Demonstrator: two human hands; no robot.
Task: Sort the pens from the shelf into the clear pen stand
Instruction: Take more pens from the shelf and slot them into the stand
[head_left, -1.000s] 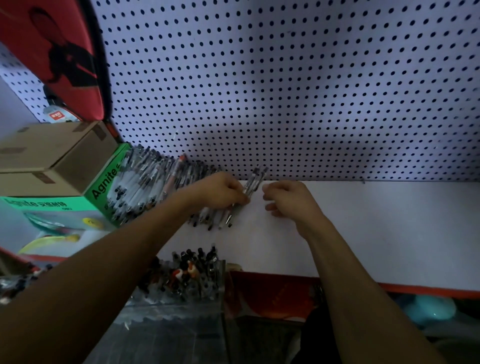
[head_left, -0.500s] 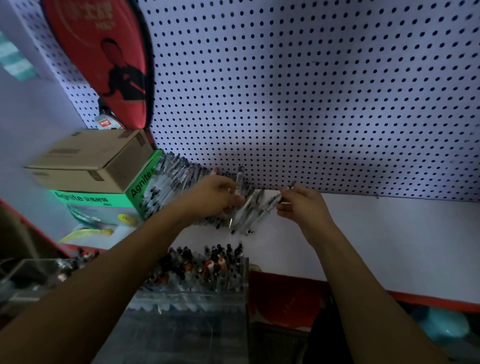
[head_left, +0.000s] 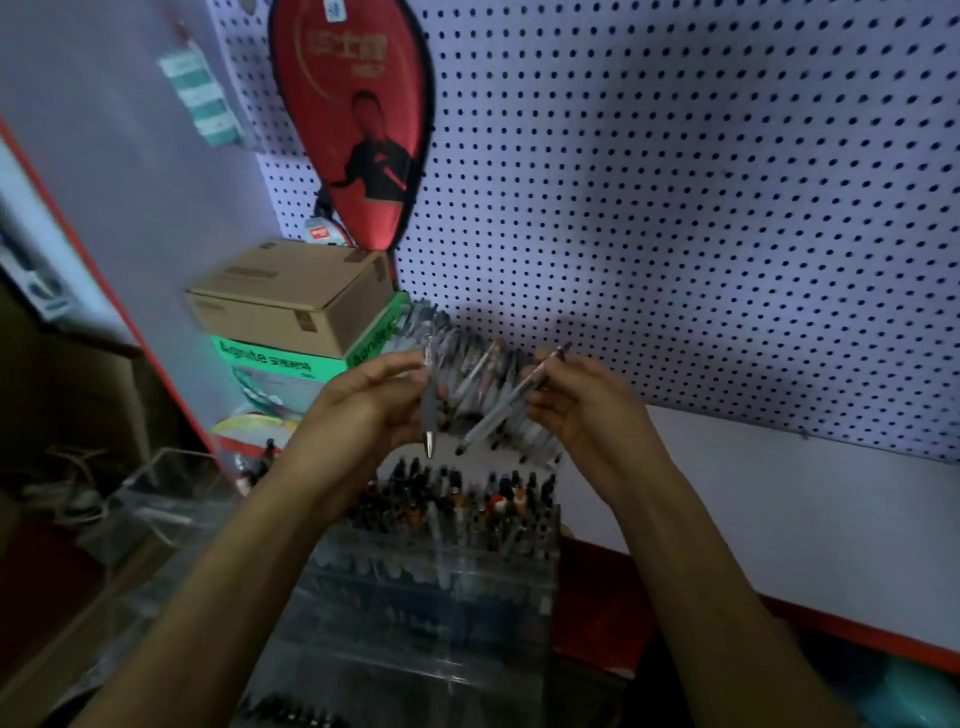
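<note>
From my remote seat I see both forearms reaching up from the lower corners and meeting in front of the shelf. My left hand (head_left: 363, 405) is raised with its fingers curled around a grey-barrelled pen with a silver tip (head_left: 429, 410), which stands nearly upright, tip pointing down. My right hand (head_left: 576, 400) is turned palm inward and pinches a clear-barrelled pen with a dark cap end (head_left: 511, 400); it slants, dark end up to the right by the fingertips and tip down to the left, near the other pen's tip.

Both pens hang just above the clear plastic pen stand (head_left: 441, 587), whose compartments are packed with upright pens showing dark and orange tops. Behind the hands, a heap of clear pens (head_left: 467, 358) lies on the white shelf board (head_left: 779, 509) against the white pegboard wall (head_left: 675, 208), leaning on a green box with white lettering (head_left: 291, 358). A brown cardboard box (head_left: 291, 296) sits atop the green one, and a red racket-shaped cover (head_left: 358, 119) hangs above.
</note>
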